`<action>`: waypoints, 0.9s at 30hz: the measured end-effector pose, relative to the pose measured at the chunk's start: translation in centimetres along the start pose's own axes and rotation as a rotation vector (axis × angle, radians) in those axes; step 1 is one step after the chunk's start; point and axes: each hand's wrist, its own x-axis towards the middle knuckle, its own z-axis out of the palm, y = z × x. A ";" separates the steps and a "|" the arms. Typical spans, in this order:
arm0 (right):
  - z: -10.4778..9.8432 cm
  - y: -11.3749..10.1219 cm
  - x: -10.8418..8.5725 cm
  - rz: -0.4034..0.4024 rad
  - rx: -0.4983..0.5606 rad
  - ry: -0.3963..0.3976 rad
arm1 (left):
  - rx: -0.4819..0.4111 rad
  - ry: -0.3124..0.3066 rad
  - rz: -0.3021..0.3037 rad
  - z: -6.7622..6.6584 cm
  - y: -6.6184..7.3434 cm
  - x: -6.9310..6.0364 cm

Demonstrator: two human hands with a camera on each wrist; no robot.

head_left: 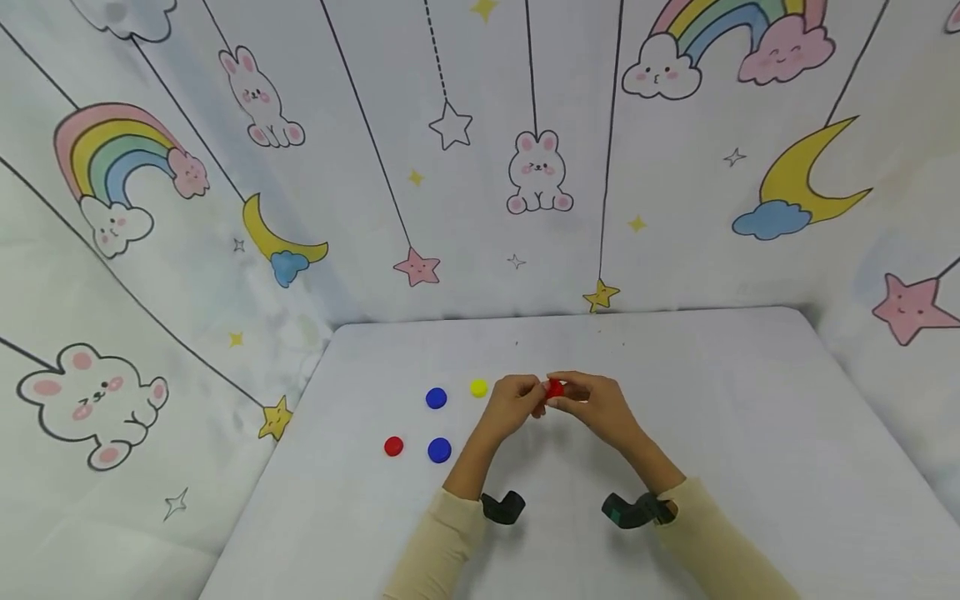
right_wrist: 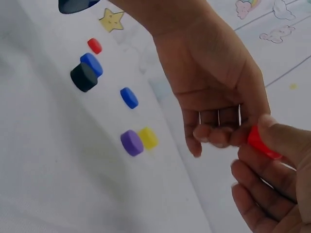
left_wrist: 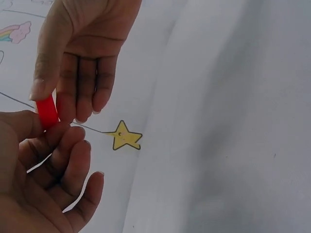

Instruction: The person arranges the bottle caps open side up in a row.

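Both hands meet in front of the body and pinch a small red round cap (head_left: 554,389) held above the table. My left hand (head_left: 516,403) has its thumb and forefinger on one side of the cap. From the other side my right hand (head_left: 600,407) grips it between thumb and fingers. In the left wrist view the cap (left_wrist: 47,113) shows edge-on between the fingertips. The right wrist view shows the right thumb lying across the cap (right_wrist: 261,143), which is partly covered.
Left of the hands lie two blue caps (head_left: 437,398), a red cap (head_left: 393,447) and a yellow cap (head_left: 478,388). A black cap (right_wrist: 84,77) and a purple cap (right_wrist: 131,142) show in the right wrist view. A patterned cloth wall (head_left: 480,208) stands behind the white table (head_left: 750,400).
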 end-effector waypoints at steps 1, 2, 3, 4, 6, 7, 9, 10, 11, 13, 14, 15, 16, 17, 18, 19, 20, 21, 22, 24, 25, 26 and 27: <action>-0.1 0.0 0.0 -0.007 -0.004 0.011 | 0.007 0.006 0.011 0.0 0.0 0.0; -0.1 0.2 0.1 -0.010 -0.011 0.020 | 0.015 0.014 0.022 0.0 0.0 -0.1; -0.1 0.3 0.0 -0.007 -0.016 0.025 | 0.018 0.018 0.031 0.1 -0.1 -0.2; -0.1 0.4 0.0 0.000 -0.017 0.027 | 0.017 0.022 0.040 0.1 -0.1 -0.3; -0.1 0.5 -0.1 0.029 -0.002 0.016 | 0.020 0.013 0.051 0.0 -0.1 -0.6; -0.1 0.6 -0.2 0.039 0.004 0.004 | 0.027 0.009 0.056 0.0 -0.1 -0.8; -0.1 0.5 -0.3 0.040 0.009 -0.027 | 0.041 0.005 0.064 -0.2 -0.2 -1.0; -0.1 0.4 -0.4 0.034 0.009 -0.042 | 0.052 0.006 0.071 -0.3 -0.3 -1.1; 0.0 0.4 -0.4 0.022 0.003 -0.056 | 0.062 0.008 0.075 -0.4 -0.3 -1.1; 0.0 0.3 -0.3 -0.013 -0.018 -0.076 | 0.080 0.016 0.089 -0.6 -0.8 -1.1; 0.1 0.4 -0.3 -0.029 -0.031 -0.082 | 0.084 0.017 0.094 -0.7 -1.1 -1.1; 0.1 0.5 -0.2 -0.043 -0.047 -0.086 | 0.089 0.017 0.098 -0.8 -1.3 -1.1; 0.2 0.6 -0.2 -0.055 -0.054 -0.088 | 0.094 0.013 0.099 -1.0 -1.5 -1.1; 0.3 0.8 -0.2 -0.062 -0.057 -0.094 | 0.098 0.009 0.098 -1.1 -1.7 -1.1; 0.3 1.0 -0.1 -0.067 -0.056 -0.101 | 0.105 0.003 0.095 -1.2 -1.9 -1.1; 0.4 1.2 -0.1 -0.072 -0.059 -0.111 | 0.112 -0.004 0.091 -1.3 -2.0 -1.2; 0.5 1.4 -0.1 -0.071 -0.062 -0.123 | 0.120 -0.013 0.084 -1.4 -2.2 -1.2; 0.6 1.6 -0.1 -0.065 -0.059 -0.137 | 0.127 -0.025 0.081 -1.4 -2.3 -1.3; 0.6 1.9 -0.1 -0.056 -0.056 -0.152 | 0.133 -0.039 0.078 -1.4 -2.5 -1.3; 0.7 2.4 -0.2 -0.037 -0.060 -0.180 | 0.155 -0.068 0.084 -1.3 -2.8 -1.3; 0.8 2.7 -0.2 -0.032 -0.065 -0.190 | 0.170 -0.079 0.093 -1.2 -3.0 -1.4; 0.8 2.9 -0.3 -0.029 -0.068 -0.198 | 0.183 -0.090 0.106 -1.1 -3.2 -1.4; 0.9 3.1 -0.3 -0.034 -0.074 -0.204 | 0.194 -0.097 0.117 -1.0 -3.3 -1.5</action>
